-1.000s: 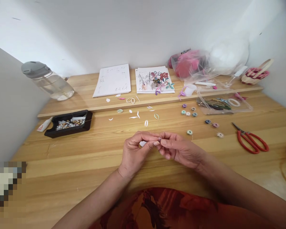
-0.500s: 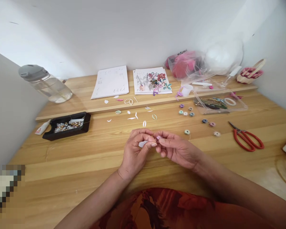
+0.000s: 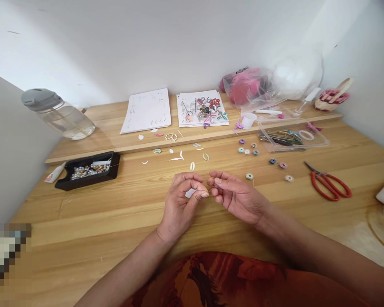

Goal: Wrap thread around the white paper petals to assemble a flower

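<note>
My left hand (image 3: 182,204) is closed in a pinch, thumb against forefinger, over the middle of the table. At its fingertips is a thin strand, seemingly thread, that crosses the small gap to my right hand (image 3: 238,194). The right fingers are curled round a small lilac thing, seemingly a thread bobbin, mostly hidden by them. A white piece (image 3: 190,193) shows through the loop of my left fingers; whether it is held or lies on the table I cannot tell. Beyond my hands lie white paper petals (image 3: 192,166) and a green-edged leaf shape (image 3: 205,157).
Several thread bobbins (image 3: 273,161) lie to the right, near red-handled scissors (image 3: 329,185). A black tray (image 3: 59,182) of beads stands left, by a bottle (image 3: 67,121). Along the raised shelf are paper sheets (image 3: 147,108), finished flowers (image 3: 222,116) and a basket (image 3: 326,104); a clear box (image 3: 323,140) stands below it.
My hands have drawn slightly apart, opening a small gap with the strand across it. The lilac thing between the fingertips is now mostly covered by my right fingers.
</note>
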### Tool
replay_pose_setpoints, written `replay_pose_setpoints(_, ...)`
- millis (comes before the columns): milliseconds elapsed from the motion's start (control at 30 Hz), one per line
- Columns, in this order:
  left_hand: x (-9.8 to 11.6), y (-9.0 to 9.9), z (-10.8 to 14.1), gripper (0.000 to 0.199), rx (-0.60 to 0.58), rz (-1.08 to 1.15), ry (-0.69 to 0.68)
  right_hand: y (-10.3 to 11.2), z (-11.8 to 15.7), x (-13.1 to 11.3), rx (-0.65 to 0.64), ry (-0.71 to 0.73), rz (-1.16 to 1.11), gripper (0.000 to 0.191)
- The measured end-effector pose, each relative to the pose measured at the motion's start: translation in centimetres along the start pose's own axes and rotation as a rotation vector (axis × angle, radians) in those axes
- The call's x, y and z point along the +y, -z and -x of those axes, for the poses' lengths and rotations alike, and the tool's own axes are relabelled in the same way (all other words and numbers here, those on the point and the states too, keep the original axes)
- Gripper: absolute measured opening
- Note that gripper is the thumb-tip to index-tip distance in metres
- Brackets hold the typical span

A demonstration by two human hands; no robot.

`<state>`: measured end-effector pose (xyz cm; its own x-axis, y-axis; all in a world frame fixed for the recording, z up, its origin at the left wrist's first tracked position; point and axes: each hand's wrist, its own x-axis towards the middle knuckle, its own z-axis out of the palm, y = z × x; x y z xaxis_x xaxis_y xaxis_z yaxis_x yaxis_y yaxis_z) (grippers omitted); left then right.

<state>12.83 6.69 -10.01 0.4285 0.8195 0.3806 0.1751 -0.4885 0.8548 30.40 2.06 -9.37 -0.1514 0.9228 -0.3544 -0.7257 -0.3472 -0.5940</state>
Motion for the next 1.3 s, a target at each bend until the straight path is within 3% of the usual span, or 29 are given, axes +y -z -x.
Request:
replay_pose_setpoints(200,-0.2,0.3,-0.2,0.011,0.021,0.044,0.013,-0.1,0.3,-0.9,-0.011,-0.046,0.012,0.033)
replay_pose_setpoints(433,0.0,0.2,-0.1,0.015,0.000,0.069,0.023,-0.1,0.1,-0.7,0.036,0.028,0.092,0.034)
replay_pose_setpoints(633,0.1,0.3,-0.1,0.016,0.006,0.152,0.073,0.3,-0.2,-0.4,0.067,0.180,0.279,0.029)
replay_pose_setpoints(867,-0.2,0.5,-0.3,0.013,0.117,0.393,0.164,0.6,0.2,-1.3,-0.022,0.137,0.710,0.022)
replay_pose_setpoints(1133,-0.7,0.5,-0.7,0.018,0.186,0.704,0.328,0.8,0.2,-1.9,-0.100,-0.136,0.263,0.023)
replay_pose_setpoints(1300,-1.3,1.3,-1.5,0.030,0.344,0.750,0.404,1.4,0.1,-2.4,-0.110,-0.134,0.260,0.023)
